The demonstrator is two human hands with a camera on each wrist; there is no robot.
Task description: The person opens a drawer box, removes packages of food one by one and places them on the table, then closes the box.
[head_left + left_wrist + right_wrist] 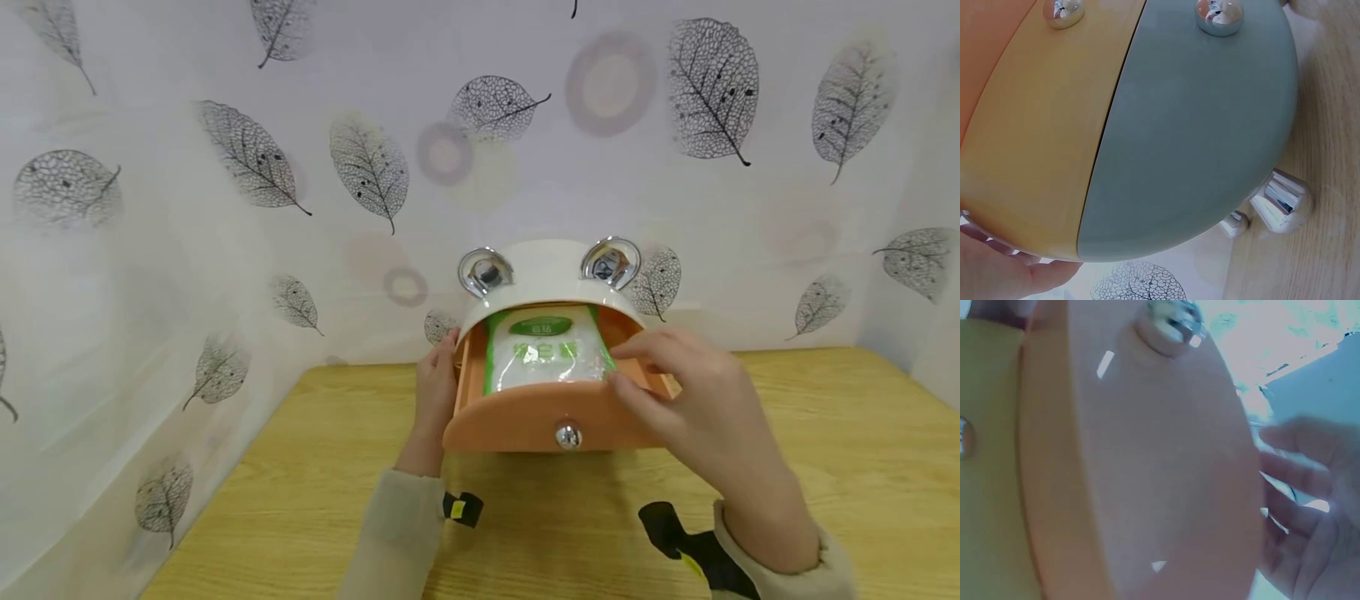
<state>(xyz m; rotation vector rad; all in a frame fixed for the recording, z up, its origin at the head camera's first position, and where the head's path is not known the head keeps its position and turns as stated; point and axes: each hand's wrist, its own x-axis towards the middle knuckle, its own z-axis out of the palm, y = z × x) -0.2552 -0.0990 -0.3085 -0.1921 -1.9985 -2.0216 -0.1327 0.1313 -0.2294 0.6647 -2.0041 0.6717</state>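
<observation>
A rounded white cabinet with chrome ring ears stands on the table, its orange top drawer pulled out. Inside the drawer lies a clear plastic packet with white contents and green edges and print. My left hand rests against the cabinet's left side; the left wrist view shows that hand at the rim beside the yellow drawer. My right hand reaches over the drawer's right side, thumb and forefinger apart at the packet's right edge. In the right wrist view its fingers are partly hidden by the drawer front.
Below the yellow drawer is a grey-green drawer with a chrome knob. Chrome feet hold the cabinet above the wooden table. A leaf-patterned sheet covers the wall behind. Black straps hang at the wrists.
</observation>
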